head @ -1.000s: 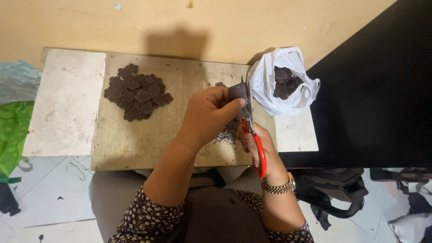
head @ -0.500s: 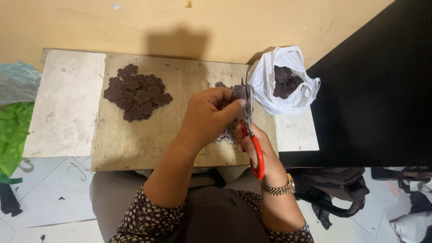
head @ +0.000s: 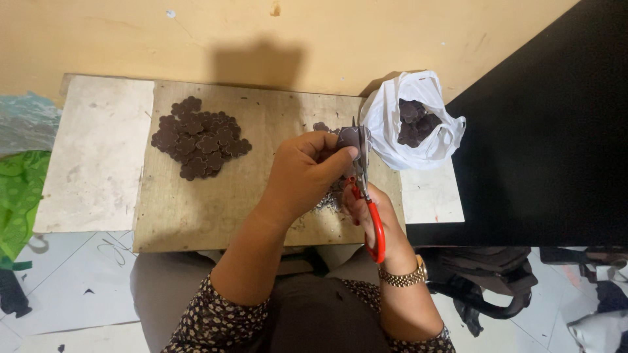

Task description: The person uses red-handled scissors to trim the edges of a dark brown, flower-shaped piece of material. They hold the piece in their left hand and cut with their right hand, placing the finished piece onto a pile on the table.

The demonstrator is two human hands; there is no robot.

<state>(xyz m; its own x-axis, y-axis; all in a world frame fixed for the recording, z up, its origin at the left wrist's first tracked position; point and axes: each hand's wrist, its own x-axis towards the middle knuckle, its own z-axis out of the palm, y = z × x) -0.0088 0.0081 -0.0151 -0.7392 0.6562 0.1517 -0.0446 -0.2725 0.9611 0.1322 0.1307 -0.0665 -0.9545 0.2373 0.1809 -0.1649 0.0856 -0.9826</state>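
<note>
My left hand (head: 306,173) pinches a small dark brown flower-shaped piece (head: 349,138) over the right part of a wooden board (head: 196,209). My right hand (head: 367,209) grips red-handled scissors (head: 366,189), whose blades point up against the piece's right edge. A heap of several cut dark flower shapes (head: 199,137) lies on the board's upper left. A white plastic bag (head: 418,124) with more dark pieces inside stands just right of my hands. Small trimmings lie on the board under my hands, mostly hidden.
The board rests on a pale low table (head: 91,157) against a tan wall. Green and grey plastic (head: 19,189) lies at the left edge. A dark surface (head: 549,131) fills the right. A black bag (head: 490,281) sits on the tiled floor at lower right.
The scissors and the piece have shifted slightly as the hands work; the piece turned a little in my left hand. Heap and bag are unchanged.
</note>
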